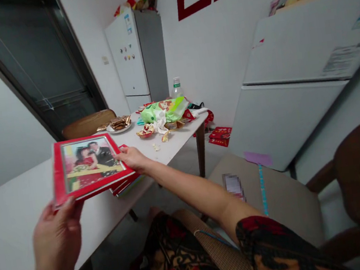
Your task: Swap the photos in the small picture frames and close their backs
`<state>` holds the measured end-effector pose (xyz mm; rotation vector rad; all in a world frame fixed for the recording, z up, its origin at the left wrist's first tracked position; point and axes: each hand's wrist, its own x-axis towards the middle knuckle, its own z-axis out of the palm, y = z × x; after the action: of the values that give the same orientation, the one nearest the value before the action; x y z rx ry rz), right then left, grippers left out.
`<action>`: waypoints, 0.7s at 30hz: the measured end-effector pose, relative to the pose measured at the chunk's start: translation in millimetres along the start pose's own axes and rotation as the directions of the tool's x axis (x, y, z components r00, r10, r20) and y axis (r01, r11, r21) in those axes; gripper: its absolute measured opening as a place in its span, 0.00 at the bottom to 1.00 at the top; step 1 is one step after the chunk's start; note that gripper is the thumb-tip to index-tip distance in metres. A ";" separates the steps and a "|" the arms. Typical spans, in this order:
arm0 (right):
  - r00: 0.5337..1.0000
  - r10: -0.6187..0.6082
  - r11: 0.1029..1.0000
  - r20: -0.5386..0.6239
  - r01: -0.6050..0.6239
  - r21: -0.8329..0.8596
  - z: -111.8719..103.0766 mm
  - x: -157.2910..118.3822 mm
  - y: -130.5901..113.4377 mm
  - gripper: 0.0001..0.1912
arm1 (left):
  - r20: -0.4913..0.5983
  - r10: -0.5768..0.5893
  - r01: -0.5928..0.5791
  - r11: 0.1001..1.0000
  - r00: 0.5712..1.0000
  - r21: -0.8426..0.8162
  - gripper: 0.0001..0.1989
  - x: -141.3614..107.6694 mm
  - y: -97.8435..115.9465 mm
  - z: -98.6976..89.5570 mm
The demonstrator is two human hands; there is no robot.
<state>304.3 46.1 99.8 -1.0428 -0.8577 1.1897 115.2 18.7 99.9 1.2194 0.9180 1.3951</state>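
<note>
Both hands hold a red-bordered photo frame [59,168] tilted above the white table [8,215]. Its picture shows two people, one in red and one in a dark suit. My left hand [59,228] grips the near left corner, thumb on top. At the right edge, my right hand [134,159] pinches the border with its thumb over the front. Beneath the frame's right side lie some flat red items [123,186], mostly covered, so their kind is hard to make out.
On the table stand a plate of wrapped snacks [119,124], a split pomegranate [145,131], a green snack bag [165,110] and a plastic bottle [177,87]. A cushioned chair [288,200] stands at my right, before a white fridge [283,112]. Red packets [220,136] lie beyond.
</note>
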 end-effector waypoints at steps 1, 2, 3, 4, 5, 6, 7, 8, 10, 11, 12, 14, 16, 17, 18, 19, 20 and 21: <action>1.000 -0.012 0.997 -0.012 0.011 -0.080 -13.7 5.0 -8.0 0.09 | -0.008 -0.003 0.003 1.000 1.000 -0.022 0.11 -0.8 -7.3 9.5; 1.000 -0.009 0.983 -0.024 0.005 -0.184 -25.5 9.7 -13.9 0.09 | -0.006 -0.073 0.072 0.995 0.997 -0.068 0.11 -1.3 -15.5 18.4; 0.998 -0.011 0.956 -0.055 -0.006 -0.292 -35.6 14.4 -17.9 0.09 | 0.008 -0.119 0.119 0.990 0.993 -0.076 0.11 -1.1 -24.1 26.3; 0.997 0.009 0.918 -0.080 -0.040 -0.394 -43.9 19.0 -20.0 0.09 | 0.038 -0.136 0.138 0.989 0.990 -0.055 0.12 -0.2 -32.6 33.0; 0.996 0.009 0.902 -0.086 -0.046 -0.430 -50.8 23.8 -20.4 0.10 | 0.043 -0.129 0.130 0.991 0.991 -0.020 0.13 1.4 -40.5 38.4; 0.997 0.007 0.891 -0.080 -0.043 -0.452 -56.2 28.5 -19.4 0.11 | 0.053 -0.120 0.119 0.993 0.991 0.025 0.15 3.5 -47.6 42.4; 0.997 0.006 0.879 -0.073 -0.040 -0.475 -60.4 33.2 -17.3 0.11 | 0.055 -0.117 0.114 0.992 0.992 0.049 0.16 5.9 -53.7 45.1; 0.998 0.004 0.870 -0.064 -0.035 -0.492 -63.3 37.7 -14.4 0.12 | 0.058 -0.112 0.108 0.992 0.992 0.069 0.17 8.4 -59.0 46.7; 0.999 -0.001 0.851 -0.048 -0.024 -0.524 -66.4 46.2 -7.6 0.13 | 0.054 -0.108 0.103 0.991 0.993 0.091 0.18 13.0 -67.3 47.0; 0.999 -0.006 0.842 -0.042 -0.018 -0.540 -66.9 49.9 -4.1 0.13 | 0.049 -0.108 0.103 0.990 0.993 0.098 0.18 14.9 -70.7 46.0; 0.999 -0.010 0.831 -0.039 -0.013 -0.556 -67.0 53.2 -0.7 0.14 | 0.043 -0.111 0.106 0.989 0.993 0.106 0.18 16.5 -73.7 44.7; 0.999 -0.012 0.809 -0.040 -0.014 -0.588 -67.0 57.8 5.6 0.14 | 0.034 -0.126 0.121 0.985 0.991 0.123 0.17 18.5 -78.9 41.1; 0.999 -0.003 0.789 -0.044 -0.025 -0.614 -68.5 58.9 10.9 0.15 | 0.034 -0.147 0.141 0.981 0.989 0.136 0.16 18.6 -82.9 37.6; 0.999 0.005 0.781 -0.045 -0.032 -0.623 -70.1 57.8 13.1 0.16 | 0.033 -0.155 0.149 0.979 0.987 0.136 0.17 17.9 -84.5 36.3; 0.999 0.011 0.776 -0.049 -0.039 -0.630 -72.2 55.8 15.1 0.18 | 0.034 -0.161 0.155 0.979 0.986 0.131 0.18 16.9 -85.8 35.5; 0.998 0.013 0.771 -0.059 -0.047 -0.635 -74.6 52.8 16.8 0.20 | 0.037 -0.164 0.158 0.980 0.986 0.122 0.20 15.7 -86.9 35.1; 0.997 0.013 0.766 -0.075 -0.058 -0.640 -77.0 49.1 18.2 0.22 | 0.043 -0.164 0.158 0.981 0.986 0.113 0.21 14.4 -87.9 35.1; 0.995 0.013 0.761 -0.096 -0.073 -0.645 -78.9 44.9 19.3 0.24 | 0.052 -0.161 0.155 0.982 0.986 0.104 0.23 13.2 -88.8 35.4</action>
<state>380.4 77.2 56.8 -1.6732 -1.2259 0.8764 168.7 45.5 24.1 1.2279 1.0297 1.1934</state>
